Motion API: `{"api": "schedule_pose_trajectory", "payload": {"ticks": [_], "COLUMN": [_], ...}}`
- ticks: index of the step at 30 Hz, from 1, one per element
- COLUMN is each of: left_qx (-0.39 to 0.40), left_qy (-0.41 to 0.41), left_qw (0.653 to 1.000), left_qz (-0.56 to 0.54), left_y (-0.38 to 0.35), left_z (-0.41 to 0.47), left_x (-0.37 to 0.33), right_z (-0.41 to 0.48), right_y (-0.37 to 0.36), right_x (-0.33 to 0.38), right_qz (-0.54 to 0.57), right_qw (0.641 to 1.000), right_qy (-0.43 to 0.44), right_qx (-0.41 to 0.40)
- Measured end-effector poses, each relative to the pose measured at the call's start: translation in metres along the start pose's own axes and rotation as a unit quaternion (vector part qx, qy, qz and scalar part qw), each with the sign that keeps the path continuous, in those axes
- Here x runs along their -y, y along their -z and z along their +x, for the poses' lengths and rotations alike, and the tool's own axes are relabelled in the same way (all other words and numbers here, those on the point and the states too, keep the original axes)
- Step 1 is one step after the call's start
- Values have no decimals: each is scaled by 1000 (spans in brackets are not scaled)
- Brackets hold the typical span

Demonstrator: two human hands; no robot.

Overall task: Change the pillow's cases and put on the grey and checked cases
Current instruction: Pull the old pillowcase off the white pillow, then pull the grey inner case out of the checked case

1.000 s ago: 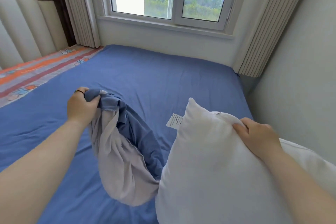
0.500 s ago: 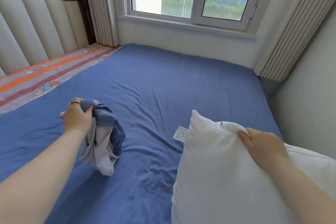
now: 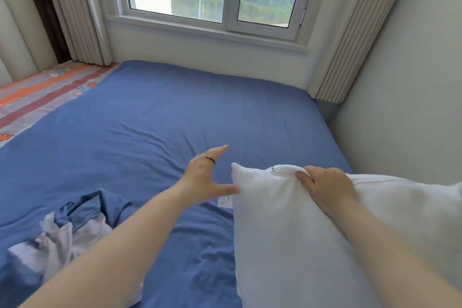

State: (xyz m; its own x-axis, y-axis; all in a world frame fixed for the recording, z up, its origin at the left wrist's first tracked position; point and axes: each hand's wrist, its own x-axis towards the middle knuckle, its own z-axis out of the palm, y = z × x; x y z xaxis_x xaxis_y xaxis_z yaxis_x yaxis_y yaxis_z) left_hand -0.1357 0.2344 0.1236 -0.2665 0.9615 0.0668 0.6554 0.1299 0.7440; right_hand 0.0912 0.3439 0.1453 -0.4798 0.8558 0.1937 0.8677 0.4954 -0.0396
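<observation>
Pillow [image 3: 287, 232]: right hand [image 3: 327, 187] grips top edge. Left hand [image 3: 207, 177] splayed, empty, at its corner. Risk: the single grip may slip and the pillow flop.

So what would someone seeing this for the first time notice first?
A bare white pillow fills the lower right. The right hand pinches its top edge, and the left hand is spread open just beside its corner. A crumpled blue and grey pillowcase lies at lower left on the blue sheet covering the bed.
</observation>
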Motion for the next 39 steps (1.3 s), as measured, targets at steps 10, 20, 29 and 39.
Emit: {"api": "schedule_pose_trajectory", "payload": {"ticks": [10,20,29,39], "left_qx": [245,-258,-455,-61], "left_qy": [10,-42,-291,-112], "left_qw": [960,960,817,913], "left_qz": [137,103,203,388], "left_y": [-63,50,92,-67], "left_z": [39,55,-22,-163], "left_x": [-48,-112,-125,61], "right_z": [-5,53,3,-124], "right_y": [65,154,166,-88], "right_x": [-69,-27,-11,1], "right_qz": [-21,-81,10,-19], "right_qw": [920,971,867,959], "right_qy": [-59,37,200,262], "right_qx": [387,-222,-456,102]}}
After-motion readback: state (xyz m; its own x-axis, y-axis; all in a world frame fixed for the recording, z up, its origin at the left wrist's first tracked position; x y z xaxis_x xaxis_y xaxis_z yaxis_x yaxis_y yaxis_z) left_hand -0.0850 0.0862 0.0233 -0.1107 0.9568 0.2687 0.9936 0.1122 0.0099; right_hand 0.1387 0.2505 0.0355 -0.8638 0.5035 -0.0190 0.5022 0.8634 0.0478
